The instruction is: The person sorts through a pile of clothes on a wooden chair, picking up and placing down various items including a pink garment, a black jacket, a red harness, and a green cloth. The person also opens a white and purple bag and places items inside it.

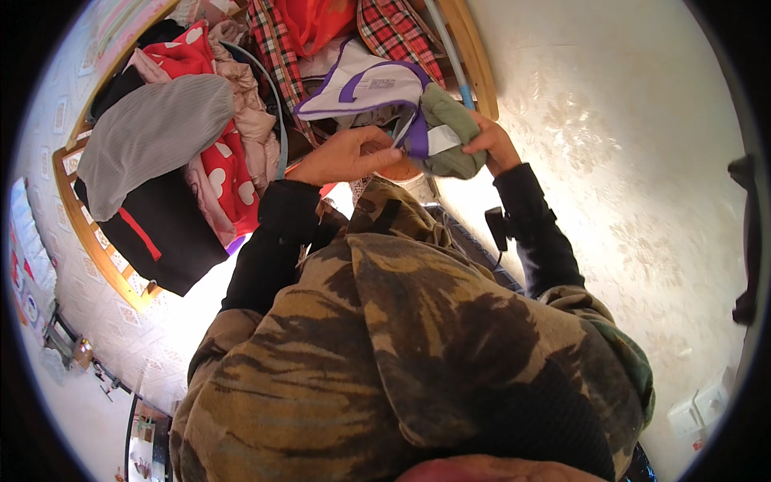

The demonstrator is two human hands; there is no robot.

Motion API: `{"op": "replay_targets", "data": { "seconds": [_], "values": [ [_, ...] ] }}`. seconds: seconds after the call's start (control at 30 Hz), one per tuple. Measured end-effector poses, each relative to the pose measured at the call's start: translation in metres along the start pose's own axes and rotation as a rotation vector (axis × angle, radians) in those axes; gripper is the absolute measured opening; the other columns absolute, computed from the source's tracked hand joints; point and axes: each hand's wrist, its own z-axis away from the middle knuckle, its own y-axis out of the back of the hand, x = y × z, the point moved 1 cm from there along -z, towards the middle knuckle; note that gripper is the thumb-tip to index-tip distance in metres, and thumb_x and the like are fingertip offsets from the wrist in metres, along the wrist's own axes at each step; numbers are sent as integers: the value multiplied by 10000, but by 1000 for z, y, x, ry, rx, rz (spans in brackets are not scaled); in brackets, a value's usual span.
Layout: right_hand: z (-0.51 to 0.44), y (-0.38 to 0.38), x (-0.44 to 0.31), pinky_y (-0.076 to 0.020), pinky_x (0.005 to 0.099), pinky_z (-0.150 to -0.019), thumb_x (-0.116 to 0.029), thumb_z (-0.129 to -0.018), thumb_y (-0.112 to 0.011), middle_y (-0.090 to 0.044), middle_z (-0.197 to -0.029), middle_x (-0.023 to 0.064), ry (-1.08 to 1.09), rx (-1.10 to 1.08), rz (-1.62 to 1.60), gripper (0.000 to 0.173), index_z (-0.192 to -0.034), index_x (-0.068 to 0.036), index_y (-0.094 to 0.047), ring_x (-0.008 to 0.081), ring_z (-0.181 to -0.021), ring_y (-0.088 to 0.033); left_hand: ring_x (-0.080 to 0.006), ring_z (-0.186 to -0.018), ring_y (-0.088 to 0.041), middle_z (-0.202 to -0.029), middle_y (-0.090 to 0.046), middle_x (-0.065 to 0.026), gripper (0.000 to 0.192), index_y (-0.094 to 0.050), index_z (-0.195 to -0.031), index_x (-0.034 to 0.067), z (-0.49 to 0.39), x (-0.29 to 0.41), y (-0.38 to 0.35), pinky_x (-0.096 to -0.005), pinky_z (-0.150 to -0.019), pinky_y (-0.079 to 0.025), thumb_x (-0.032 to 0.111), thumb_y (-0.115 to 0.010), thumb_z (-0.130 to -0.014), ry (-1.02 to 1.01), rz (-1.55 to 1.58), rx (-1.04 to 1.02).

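Note:
My left hand (349,156) holds the near edge of a white bag with purple trim (385,87), its thumb and fingers pinching beside the opening. Through the opening some patterned cloth shows. At the bag's right side my right hand (497,143) grips a rolled green-grey cloth (449,135), which bears a white label. The cloth touches the purple edge of the bag. Behind the bag lies a red plaid bag (280,66) with red fabric (316,21) between its sides.
Left of my hands, a grey ribbed garment (156,135), a red garment with white hearts (226,175), a pink padded garment (247,96) and black cloth (174,229) hang over a wooden frame (90,241). A pale pole (449,48) stands by the patterned wall (614,150) at right.

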Motion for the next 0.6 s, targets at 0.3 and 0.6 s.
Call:
{"op": "replay_targets", "data": {
  "seconds": [0.3,0.6],
  "values": [
    [34,-131,-62,-401,354,-969,-27,-745,-594,-556,-1156,153,364,-692,-405,459,-1189,7,-484,249,-1102,-516,-196,-1155,-448,-1236,-488,-80,735,-378,-1326,74,87,80,6,-334,-974,-357,245,-756,-719,-372,377,-14],
    [27,-222,-35,-416,346,-937,-4,-803,-449,-515,-1201,137,200,-452,-655,418,-1221,13,-444,219,-1082,-525,-155,-1001,-541,-1110,-558,-100,548,-450,-1207,-13,175,89,-1,-277,-853,-445,220,-713,-787,-382,406,546]
  ]
}}
